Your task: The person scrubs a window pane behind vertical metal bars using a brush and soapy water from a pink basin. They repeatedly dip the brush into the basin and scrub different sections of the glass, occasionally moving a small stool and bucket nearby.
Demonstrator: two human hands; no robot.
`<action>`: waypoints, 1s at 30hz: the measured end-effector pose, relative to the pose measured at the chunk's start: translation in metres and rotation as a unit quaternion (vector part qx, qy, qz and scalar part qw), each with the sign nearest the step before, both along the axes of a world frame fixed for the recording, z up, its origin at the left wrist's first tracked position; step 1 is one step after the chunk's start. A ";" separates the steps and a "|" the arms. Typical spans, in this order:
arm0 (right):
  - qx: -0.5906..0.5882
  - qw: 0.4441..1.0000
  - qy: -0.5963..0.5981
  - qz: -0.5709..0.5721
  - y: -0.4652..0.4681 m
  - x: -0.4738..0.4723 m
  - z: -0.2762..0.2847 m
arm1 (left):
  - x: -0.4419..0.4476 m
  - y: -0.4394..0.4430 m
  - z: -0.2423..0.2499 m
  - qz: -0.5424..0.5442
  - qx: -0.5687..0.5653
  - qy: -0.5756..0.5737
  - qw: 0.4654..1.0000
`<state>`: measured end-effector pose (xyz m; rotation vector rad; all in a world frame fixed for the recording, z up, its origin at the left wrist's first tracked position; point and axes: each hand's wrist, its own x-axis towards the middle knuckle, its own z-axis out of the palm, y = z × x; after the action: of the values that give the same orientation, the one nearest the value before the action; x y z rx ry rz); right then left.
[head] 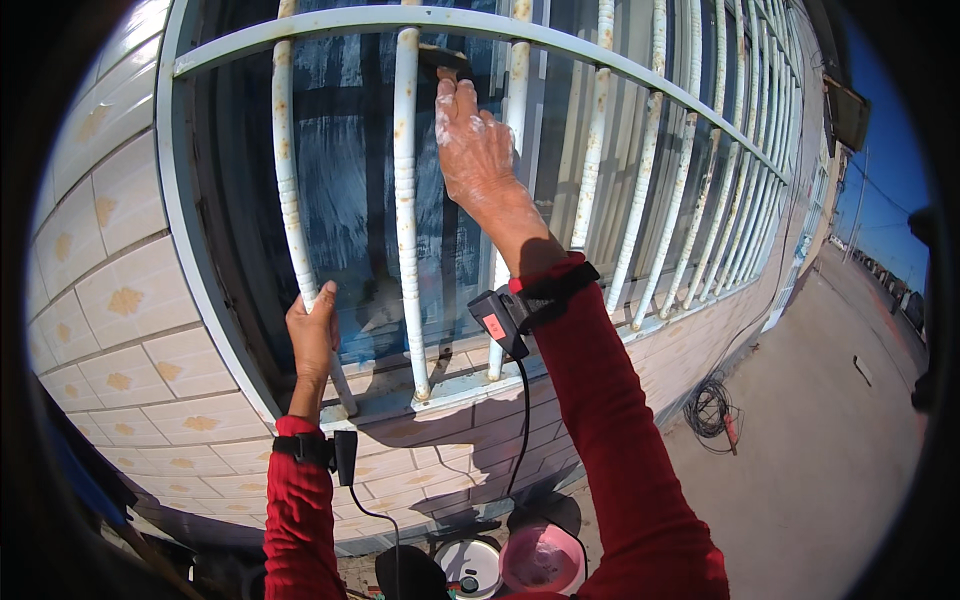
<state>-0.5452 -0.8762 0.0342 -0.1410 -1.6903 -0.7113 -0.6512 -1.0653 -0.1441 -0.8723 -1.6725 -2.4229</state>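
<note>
My left hand (pixel 313 330) is closed around a rusty white metal bar (pixel 288 180) of the window grille, low on the left. Through the grille reaches my right hand (pixel 472 139), gripping a dark flat tool (pixel 444 57) near the upper part of the window pane (pixel 337 172); its exact kind cannot be told. White residue coats the fingers and knuckles of that hand. Pale streaks cover the glass behind the bars. Both wrists carry strapped black devices with cables.
A pink basin (pixel 543 559) and a white bucket (pixel 469 566) stand on the ground below the tiled wall (pixel 202 420). A coil of dark cable (pixel 709 409) lies at right on the concrete. The grille's upper crossbar (pixel 480 24) passes just above my right hand.
</note>
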 end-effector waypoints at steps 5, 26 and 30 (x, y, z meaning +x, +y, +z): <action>-0.115 0.952 -0.274 -0.076 -0.010 -0.009 -0.022 | 0.001 0.000 0.000 -0.002 -0.009 -0.008 1.000; 0.001 0.922 -0.379 -0.079 -0.010 0.051 -0.092 | 0.000 -0.002 -0.001 -0.029 0.006 -0.025 0.999; 0.019 0.986 -0.135 -0.098 -0.012 0.047 -0.020 | 0.001 -0.001 0.000 -0.012 0.005 -0.003 1.000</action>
<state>-0.4986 -0.8880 0.0140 -0.1921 -1.9382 -0.9427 -0.6498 -1.0667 -0.1445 -0.8879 -1.6591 -2.4505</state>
